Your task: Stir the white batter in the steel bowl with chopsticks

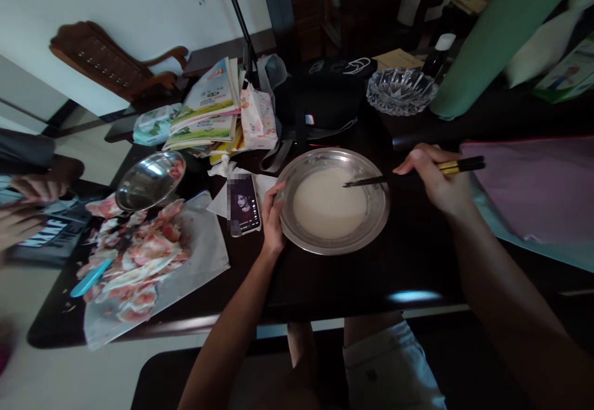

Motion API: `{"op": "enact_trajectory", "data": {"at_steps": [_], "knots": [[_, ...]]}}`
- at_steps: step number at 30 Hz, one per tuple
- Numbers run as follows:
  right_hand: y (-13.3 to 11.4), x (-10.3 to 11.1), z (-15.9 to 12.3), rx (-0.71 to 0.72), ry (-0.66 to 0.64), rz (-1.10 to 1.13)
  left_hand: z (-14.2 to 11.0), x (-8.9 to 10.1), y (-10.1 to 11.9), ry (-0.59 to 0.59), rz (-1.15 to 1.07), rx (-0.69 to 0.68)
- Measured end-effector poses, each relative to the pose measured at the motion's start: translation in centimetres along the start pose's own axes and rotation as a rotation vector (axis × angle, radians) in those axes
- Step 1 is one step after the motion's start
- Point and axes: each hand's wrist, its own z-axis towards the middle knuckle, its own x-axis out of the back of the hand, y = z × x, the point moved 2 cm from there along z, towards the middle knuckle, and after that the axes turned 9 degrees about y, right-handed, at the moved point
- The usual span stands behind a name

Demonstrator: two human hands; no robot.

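A wide metal bowl [381, 212] stands on the dark table in front of me, with a smooth, pale batter-like liquid [329, 206] inside. My left hand [273, 218] grips the bowl's left rim, its fingers on the outer wall and edge. In my right hand [431, 172], to the right of the bowl, is a pair of dark chopsticks [371, 181] with gold bands near the top. Their tips reach over the rim to the liquid's surface. A phone [244, 203] with a lit screen lies on white paper just left of my left hand.
Raw meat pieces [148, 252] and a blue-handled knife [93, 277] lie on a plastic sheet [204, 237] at the left. Beside them is a tilted metal bowl [139, 181]. Another person's hands [28, 203] are at the far left. Books [204, 107], a glass dish [401, 91] and a green column [501, 45] stand behind.
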Motion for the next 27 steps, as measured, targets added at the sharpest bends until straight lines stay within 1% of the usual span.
{"op": "enact_trajectory", "data": {"at_steps": [2,3,6,8,11,12,13,16,19,21,24,27], "knots": [[0.2,0.7,0.2,-0.077,0.029,0.097,0.0,0.0,0.0,-0.004,-0.003,0.006],[0.2,0.8,0.2,-0.114,0.008,0.148,0.0,0.0,0.0,-0.006,-0.003,0.008],[-0.3,0.5,0.1,-0.168,-0.132,0.219,0.0,0.0,-0.1,-0.005,-0.004,0.013],[-1.0,-0.2,-0.2,-0.13,-0.235,0.204,0.0,0.0,-0.2,-0.003,-0.008,0.024],[-1.6,-1.9,-0.8,0.0,-0.385,0.155,0.0,0.0,-0.1,-0.007,0.001,0.01],[-1.6,-2.4,-1.1,0.045,-0.414,0.144,0.0,0.0,0.0,-0.008,0.006,-0.003],[-1.6,-2.8,-1.2,0.08,-0.416,0.132,0.0,0.0,0.0,-0.008,0.009,-0.015],[-1.2,-3.5,-1.5,0.123,-0.382,0.074,0.1,0.0,0.1,-0.005,0.002,-0.021],[-0.9,-3.3,-1.3,0.129,-0.328,0.014,0.1,-0.1,-0.1,-0.007,-0.001,-0.011],[-0.8,-2.7,-1.0,0.116,-0.269,-0.018,0.1,-0.1,-0.2,-0.005,0.001,-0.013],[-0.6,-1.5,-0.4,0.06,-0.154,-0.039,0.1,-0.1,-0.2,0.002,-0.004,-0.017],[-0.3,-0.1,0.0,-0.02,-0.008,0.011,0.1,-0.1,-0.2,0.003,0.001,-0.014]]}}
